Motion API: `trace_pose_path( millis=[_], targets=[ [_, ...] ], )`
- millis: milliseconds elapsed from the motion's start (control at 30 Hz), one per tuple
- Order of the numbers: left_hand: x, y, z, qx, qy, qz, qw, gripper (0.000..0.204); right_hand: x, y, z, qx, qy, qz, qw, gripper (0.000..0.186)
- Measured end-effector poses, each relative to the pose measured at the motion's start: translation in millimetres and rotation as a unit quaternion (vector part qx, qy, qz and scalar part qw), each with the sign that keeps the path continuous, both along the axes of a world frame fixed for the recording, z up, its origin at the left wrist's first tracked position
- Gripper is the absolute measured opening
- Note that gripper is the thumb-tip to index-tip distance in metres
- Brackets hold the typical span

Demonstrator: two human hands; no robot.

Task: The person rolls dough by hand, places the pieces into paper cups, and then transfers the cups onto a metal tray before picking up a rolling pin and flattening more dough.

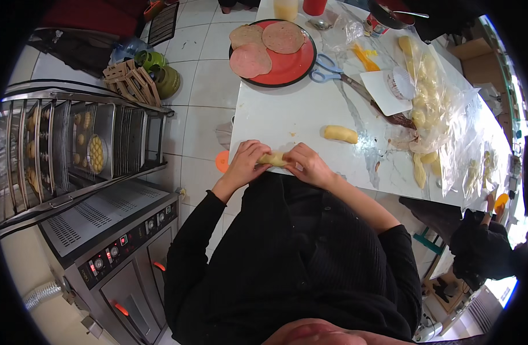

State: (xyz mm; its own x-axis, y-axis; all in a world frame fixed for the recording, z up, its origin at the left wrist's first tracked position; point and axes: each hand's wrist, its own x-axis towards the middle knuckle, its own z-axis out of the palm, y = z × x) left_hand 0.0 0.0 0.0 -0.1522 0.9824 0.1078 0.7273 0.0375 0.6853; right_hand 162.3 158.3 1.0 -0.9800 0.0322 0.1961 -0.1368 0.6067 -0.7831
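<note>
the left hand [246,164] and the right hand [309,167] have their fingers partly curled, and together they hold a pale dough piece [272,158] by its two ends, at the near edge of the white table [269,112]. a dough roll [341,134] lies beyond the right hand; farther, a red plate [292,68] carries pink round slices [250,60].

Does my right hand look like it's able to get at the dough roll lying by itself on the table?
Probably yes: the lone dough roll lies ahead and rightward of the right hand, with nothing visible between them, though those fingers are on another dough piece.
</note>
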Motion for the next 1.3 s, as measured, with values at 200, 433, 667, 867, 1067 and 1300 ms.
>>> trace_pose_path(
  millis=[200, 433, 667, 867, 1067, 1300],
  targets=[
    [10.6, 3.5, 0.5, 0.025, 0.019, 0.011, 0.999, 0.038, -5.5, -6.1, 2.7, 0.051, 0.016, -0.078, 0.996, 0.039],
    [9.5, 19.1, 0.6, 0.062, -0.024, 0.063, 0.996, 0.043, -8.4, 3.5, 5.5, -0.024, -0.026, -0.113, 0.993, 0.036],
    [-8.6, 77.1, -5.3, 0.059, -0.034, 0.134, 0.989, 0.043, -39.0, 61.2, 12.7, -0.033, -0.046, -0.171, 0.984, 0.032],
    [-10.0, 84.1, 7.7, 0.078, -0.002, 0.094, 0.992, 0.045, -35.2, 69.8, 28.9, -0.022, -0.039, -0.181, 0.982, 0.035],
    [-0.3, 87.5, -11.5, 0.066, -0.052, 0.097, 0.992, 0.044, -32.1, 64.8, 5.2, 0.012, -0.009, -0.212, 0.977, 0.04],
    [19.4, 91.4, -16.1, 0.101, -0.062, 0.126, 0.985, 0.049, -29.4, 36.0, 11.1, -0.044, -0.089, -0.325, 0.94, 0.043]
  ],
)
